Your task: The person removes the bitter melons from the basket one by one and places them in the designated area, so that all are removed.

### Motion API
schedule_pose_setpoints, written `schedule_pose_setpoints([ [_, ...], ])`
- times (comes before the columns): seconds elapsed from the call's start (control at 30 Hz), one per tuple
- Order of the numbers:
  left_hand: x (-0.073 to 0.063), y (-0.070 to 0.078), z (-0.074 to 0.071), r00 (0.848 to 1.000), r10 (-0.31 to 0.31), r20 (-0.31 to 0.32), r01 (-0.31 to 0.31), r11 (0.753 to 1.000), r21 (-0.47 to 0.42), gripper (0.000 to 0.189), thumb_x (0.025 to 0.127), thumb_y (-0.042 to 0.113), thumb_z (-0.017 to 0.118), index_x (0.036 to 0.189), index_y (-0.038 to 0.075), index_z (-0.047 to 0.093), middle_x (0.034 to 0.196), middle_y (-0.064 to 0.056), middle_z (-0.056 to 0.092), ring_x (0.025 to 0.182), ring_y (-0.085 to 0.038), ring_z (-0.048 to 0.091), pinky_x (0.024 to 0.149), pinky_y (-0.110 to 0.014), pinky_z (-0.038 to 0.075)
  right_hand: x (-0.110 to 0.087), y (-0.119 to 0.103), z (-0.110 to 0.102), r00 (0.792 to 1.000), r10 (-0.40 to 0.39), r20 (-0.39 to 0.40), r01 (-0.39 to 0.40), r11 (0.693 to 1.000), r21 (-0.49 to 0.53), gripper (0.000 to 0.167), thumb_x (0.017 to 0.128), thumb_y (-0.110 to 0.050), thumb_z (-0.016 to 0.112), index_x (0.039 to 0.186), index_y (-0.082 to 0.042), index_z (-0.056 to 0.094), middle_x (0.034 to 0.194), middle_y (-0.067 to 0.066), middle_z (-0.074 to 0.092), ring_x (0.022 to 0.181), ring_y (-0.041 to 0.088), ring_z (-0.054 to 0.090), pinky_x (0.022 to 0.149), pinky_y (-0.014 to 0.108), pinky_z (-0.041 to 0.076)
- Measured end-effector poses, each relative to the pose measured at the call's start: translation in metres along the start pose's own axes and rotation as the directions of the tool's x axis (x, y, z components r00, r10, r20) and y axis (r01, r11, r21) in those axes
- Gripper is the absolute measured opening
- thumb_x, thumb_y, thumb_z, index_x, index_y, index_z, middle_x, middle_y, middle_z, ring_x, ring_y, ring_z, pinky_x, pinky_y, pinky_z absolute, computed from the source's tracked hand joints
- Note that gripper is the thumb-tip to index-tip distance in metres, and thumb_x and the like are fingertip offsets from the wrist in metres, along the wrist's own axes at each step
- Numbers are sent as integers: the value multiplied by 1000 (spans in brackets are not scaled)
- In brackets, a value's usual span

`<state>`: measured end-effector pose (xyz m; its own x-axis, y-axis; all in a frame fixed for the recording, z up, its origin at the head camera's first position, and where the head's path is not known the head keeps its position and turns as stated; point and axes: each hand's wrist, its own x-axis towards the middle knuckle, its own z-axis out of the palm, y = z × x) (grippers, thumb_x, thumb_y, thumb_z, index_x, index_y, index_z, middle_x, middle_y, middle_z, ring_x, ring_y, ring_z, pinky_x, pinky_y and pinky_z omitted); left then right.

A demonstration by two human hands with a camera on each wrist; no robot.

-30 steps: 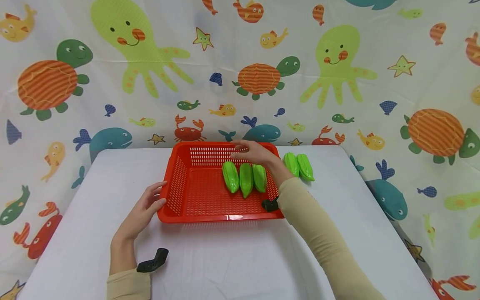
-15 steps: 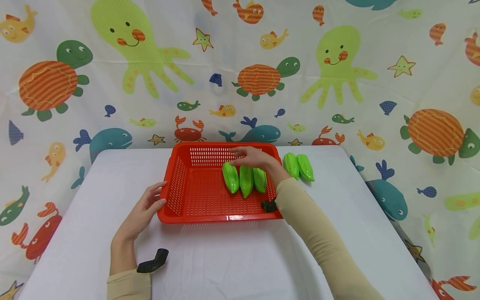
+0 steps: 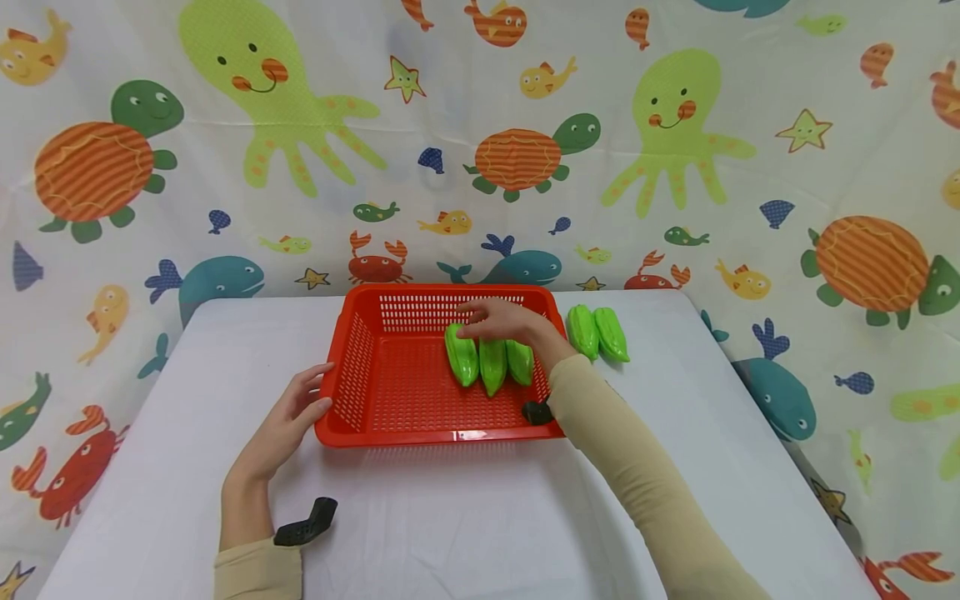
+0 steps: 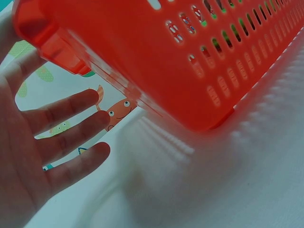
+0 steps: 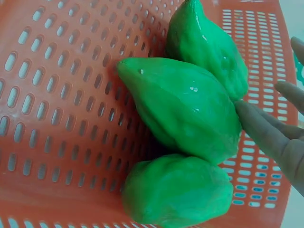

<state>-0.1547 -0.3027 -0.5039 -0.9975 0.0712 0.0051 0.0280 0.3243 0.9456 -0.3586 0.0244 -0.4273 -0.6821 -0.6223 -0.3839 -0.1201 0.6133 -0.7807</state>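
Observation:
Three glossy green ridged fruits, like star fruits, lie side by side in the right half of a red plastic basket (image 3: 408, 400): a left one (image 3: 461, 357), a middle one (image 3: 492, 367) and a right one (image 3: 520, 363). My right hand (image 3: 504, 321) hovers over their far ends, fingers loosely extended. In the right wrist view a fingertip (image 5: 247, 114) meets the end of the middle fruit (image 5: 185, 104); the other fingers hang apart from the fruits. My left hand (image 3: 292, 412) rests at the basket's left rim, its fingers (image 4: 71, 104) straight and spread.
Two more green fruits (image 3: 597, 333) lie on the white table (image 3: 450, 517) just right of the basket. A white cloth (image 3: 450, 83) printed with sea animals hangs behind the table. A black wrist camera (image 3: 306, 523) is on the left wrist.
My right hand has come down and slightly toward me over the far ends of the fruits. My left hand, the basket and the fruits have stayed in place.

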Motion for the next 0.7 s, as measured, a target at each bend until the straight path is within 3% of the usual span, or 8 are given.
schedule_pose_setpoints([
  [0.17, 0, -1, -1, 1000, 3, 1, -3, 1000, 3, 59, 101, 31, 52, 153, 23, 27, 144, -15, 39, 128, -31, 41, 92, -31, 47, 2, -3, 2, 999, 25, 26, -26, 1000, 14, 68, 92, -32, 68, 150, -14, 40, 144, 10, 48, 118, 27, 57, 100, 41, 46],
  [0.43, 2, -5, -1, 1000, -4, 0, 4, 1000, 6, 58, 101, 33, 51, 153, 26, 27, 145, -14, 38, 128, -30, 41, 96, -45, 46, 3, -10, 7, 997, 57, 57, -55, 998, -25, 67, 92, -31, 67, 151, -15, 38, 146, 12, 45, 122, 26, 52, 100, 39, 47],
  [0.7, 1, -3, -1, 1000, 0, 9, 0, 1000, -5, 58, 101, 31, 52, 153, 24, 27, 145, -15, 38, 129, -32, 41, 93, -34, 47, 5, -12, 12, 996, 29, 89, -20, 995, -103, 61, 92, -34, 67, 147, -15, 46, 147, 6, 45, 121, 24, 51, 101, 40, 45],
])
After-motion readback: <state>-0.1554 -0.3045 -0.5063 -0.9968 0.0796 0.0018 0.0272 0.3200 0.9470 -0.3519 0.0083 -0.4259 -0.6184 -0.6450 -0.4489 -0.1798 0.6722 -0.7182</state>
